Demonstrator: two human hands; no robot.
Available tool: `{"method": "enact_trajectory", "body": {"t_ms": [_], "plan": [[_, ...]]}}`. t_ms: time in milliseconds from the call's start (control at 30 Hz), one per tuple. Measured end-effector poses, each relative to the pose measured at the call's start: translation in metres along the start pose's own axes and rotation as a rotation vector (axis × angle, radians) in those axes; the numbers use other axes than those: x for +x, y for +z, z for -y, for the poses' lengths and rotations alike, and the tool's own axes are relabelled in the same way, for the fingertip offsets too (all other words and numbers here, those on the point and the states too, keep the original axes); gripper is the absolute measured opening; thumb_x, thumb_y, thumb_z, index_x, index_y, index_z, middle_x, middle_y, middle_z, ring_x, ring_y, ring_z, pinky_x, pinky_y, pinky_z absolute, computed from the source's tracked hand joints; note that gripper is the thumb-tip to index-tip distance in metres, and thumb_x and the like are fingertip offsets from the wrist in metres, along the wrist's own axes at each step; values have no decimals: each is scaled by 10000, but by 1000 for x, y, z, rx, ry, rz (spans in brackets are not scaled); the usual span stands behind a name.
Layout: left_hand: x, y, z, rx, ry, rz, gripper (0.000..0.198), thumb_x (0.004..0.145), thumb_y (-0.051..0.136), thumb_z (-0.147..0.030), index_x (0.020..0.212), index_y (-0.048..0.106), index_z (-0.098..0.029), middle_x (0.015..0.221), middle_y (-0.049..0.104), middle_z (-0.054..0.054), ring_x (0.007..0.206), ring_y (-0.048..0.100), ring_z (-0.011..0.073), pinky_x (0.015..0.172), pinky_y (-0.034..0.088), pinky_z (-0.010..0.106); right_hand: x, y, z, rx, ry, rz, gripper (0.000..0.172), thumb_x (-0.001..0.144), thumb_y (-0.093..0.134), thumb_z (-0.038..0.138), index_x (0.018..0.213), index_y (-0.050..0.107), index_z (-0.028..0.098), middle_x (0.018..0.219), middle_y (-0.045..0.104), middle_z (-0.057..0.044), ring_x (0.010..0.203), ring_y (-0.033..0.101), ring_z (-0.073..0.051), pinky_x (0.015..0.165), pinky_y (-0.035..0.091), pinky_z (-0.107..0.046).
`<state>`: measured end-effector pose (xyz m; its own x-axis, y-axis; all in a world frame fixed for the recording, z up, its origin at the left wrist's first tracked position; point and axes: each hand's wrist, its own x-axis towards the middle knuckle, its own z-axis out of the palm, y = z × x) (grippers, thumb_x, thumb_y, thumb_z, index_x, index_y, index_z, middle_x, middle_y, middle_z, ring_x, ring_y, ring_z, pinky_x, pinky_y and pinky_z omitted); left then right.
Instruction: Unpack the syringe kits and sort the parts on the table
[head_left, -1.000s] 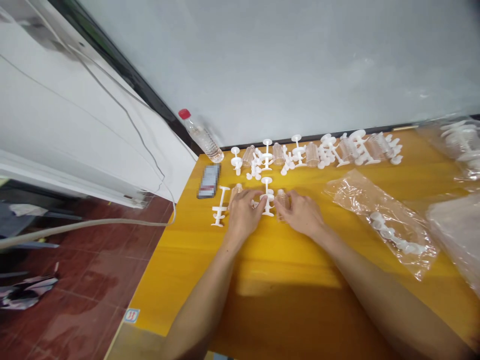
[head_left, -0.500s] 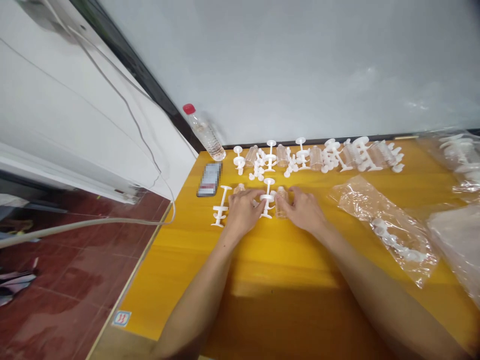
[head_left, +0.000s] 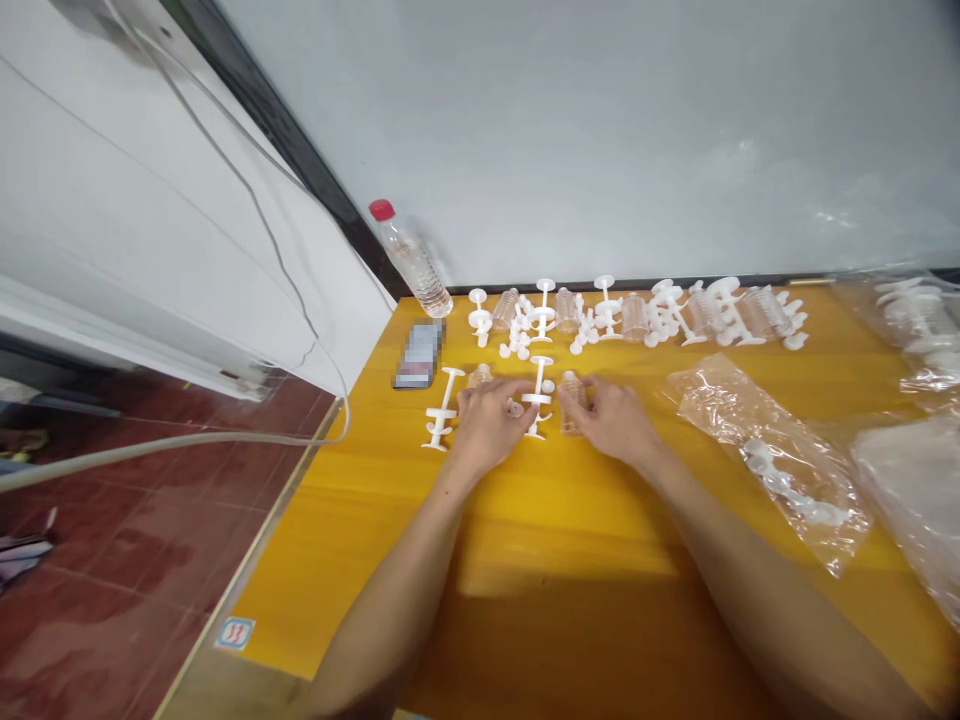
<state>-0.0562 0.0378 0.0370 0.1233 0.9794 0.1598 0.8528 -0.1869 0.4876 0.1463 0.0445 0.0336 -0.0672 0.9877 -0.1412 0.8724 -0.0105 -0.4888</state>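
Note:
My right hand (head_left: 616, 420) grips a small clear ribbed plastic bottle (head_left: 571, 395), thumb in front and a finger at its right side. My left hand (head_left: 491, 422) has its thumb and forefinger apart, with their tips beside a white plastic spindle-like piece (head_left: 538, 385) made of discs on a rod. Another clear bottle (head_left: 480, 374) is partly covered by my left hand. To its left lies a second white spindle-like piece (head_left: 442, 412). Small white parts (head_left: 514, 408) show beside the left fingers, partly hidden.
Along the back of the yellow table (head_left: 352, 560) runs a row of similar clear bottles (head_left: 634, 317) and white parts. A water bottle (head_left: 416, 265) and phone (head_left: 419, 354) are at left. Clear plastic bags (head_left: 720, 395) lie at right. A pale hose (head_left: 187, 445) crosses the left side.
The clear bottle in my right hand has shifted slightly right, away from the white spindle-like piece, widening the gap. My left hand stays nearly in place. The view has tilted slightly.

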Motion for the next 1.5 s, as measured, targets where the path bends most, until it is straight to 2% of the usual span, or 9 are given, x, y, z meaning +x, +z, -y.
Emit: {"method": "enact_trajectory", "body": {"t_ms": [133,400,733,933,1067,1233,1367,1500], "plan": [[1,5,1,9,18,-4,211,894,750,-229,1084,777,-314,1155,798,13,1122,704,270,1080,420,466,2,-1,2,59,-10,-13,554,1016,503,585,1301,677,142,1033,778,-125,999,729,-285,820,461,-309],[1,5,2,0,26,-22,181,898,754,-238,1063,775,-307,1147,797,12,1145,694,266,1085,397,464,2,-3,-3,107,-95,-7,582,1014,499,589,1384,674,176,844,756,-67,838,711,-241,770,451,-297],[-1,-2,1,-39,17,-46,190,888,768,-289,1078,763,-296,1175,796,13,1157,698,270,1100,396,474,2,-5,-2,29,-80,11,536,1034,436,599,1146,746,176,830,740,-85,844,700,-258,769,435,-315],[-1,2,1,-24,23,-27,199,877,782,-285,1074,771,-306,1171,794,18,1153,694,278,1100,391,475,3,-6,1,139,-97,41,469,1013,490,590,1082,765,216,877,759,-59,835,698,-227,750,449,-287],[0,4,1,-8,20,-20,190,893,768,-260,1078,773,-301,1167,796,23,1150,693,279,1082,384,476,4,-8,2,170,-108,49,514,1007,463,622,1005,774,212,789,733,-45,779,675,-221,720,450,-287],[2,6,2,5,27,-19,160,913,746,-243,1062,770,-295,1173,796,20,1142,697,268,1051,385,465,6,-6,0,195,-136,43,517,994,458,633,873,740,216,671,644,-1,670,602,-177,642,397,-266],[2,7,4,21,49,-37,150,932,720,-245,1066,765,-297,1184,796,19,1155,695,258,1071,377,457,9,-1,-2,182,-159,6,538,993,449,639,743,652,208,628,604,5,620,547,-159,614,351,-268],[1,7,2,15,54,-48,155,928,728,-256,1073,765,-298,1191,796,24,1154,698,257,1075,382,455,10,1,-3,182,-163,-2,567,992,425,670,706,593,210,617,582,3,614,539,-161,610,346,-279]]}}
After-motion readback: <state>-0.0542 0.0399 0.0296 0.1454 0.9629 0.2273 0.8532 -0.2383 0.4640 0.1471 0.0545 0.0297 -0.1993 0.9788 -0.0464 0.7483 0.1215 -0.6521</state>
